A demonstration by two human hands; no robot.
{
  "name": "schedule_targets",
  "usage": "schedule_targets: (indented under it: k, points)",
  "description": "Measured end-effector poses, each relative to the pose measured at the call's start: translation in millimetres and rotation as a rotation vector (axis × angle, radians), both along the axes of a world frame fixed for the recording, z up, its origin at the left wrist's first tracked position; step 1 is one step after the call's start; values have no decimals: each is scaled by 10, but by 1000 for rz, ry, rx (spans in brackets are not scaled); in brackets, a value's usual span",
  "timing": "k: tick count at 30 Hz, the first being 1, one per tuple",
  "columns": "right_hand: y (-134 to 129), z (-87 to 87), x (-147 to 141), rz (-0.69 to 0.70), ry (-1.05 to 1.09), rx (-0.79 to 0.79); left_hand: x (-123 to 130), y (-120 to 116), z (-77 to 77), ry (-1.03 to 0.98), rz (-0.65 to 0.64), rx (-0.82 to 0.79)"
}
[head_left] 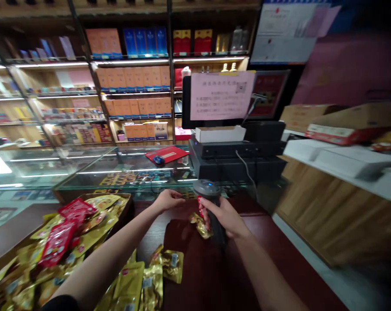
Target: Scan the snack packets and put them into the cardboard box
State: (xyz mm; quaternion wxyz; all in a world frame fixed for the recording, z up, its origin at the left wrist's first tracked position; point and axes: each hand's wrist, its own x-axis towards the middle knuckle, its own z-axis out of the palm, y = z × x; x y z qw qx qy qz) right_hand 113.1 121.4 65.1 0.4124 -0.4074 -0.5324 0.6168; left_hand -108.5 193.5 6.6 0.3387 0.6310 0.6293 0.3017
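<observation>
My right hand (226, 216) is wrapped round the handle of a dark barcode scanner (207, 188), whose head shows a small blue light. A bit of red shows by its fingers; I cannot tell what it belongs to. Just left of the handle lies a crumpled gold packet (202, 228) on the dark red counter (189, 268). My left hand (170, 201) hovers over or rests on the counter's far side, fingers loosely bent and apart, with nothing visible in them. Several gold snack packets (130, 280) lie beneath and beside the left forearm.
A box (125, 205) at the left is heaped with gold and red packets (57, 242). Beyond the counter stands a glass display case (94, 177) bearing a red mat (169, 154) and a mouse (158, 160). Dark till equipment (237, 166) and a screen with a pink notice (221, 97) stand behind.
</observation>
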Motion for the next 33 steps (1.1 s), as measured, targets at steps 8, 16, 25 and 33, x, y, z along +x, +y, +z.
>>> schedule_targets:
  k: [8, 16, 25, 33]
  points:
    - [-26, -154, 615, -193, -12, -58, 1088, 565, -490, 429, 82, -112]
    - [-23, -146, 484, -159, -9, -79, 902, 550, -489, 93, 96, -138]
    - [-212, -110, -626, 146, -24, -101, -587, -466, 16, -528, 201, -21]
    - [-446, -232, -1313, 374, -42, -89, -1162, -1017, 82, -567, 178, -13]
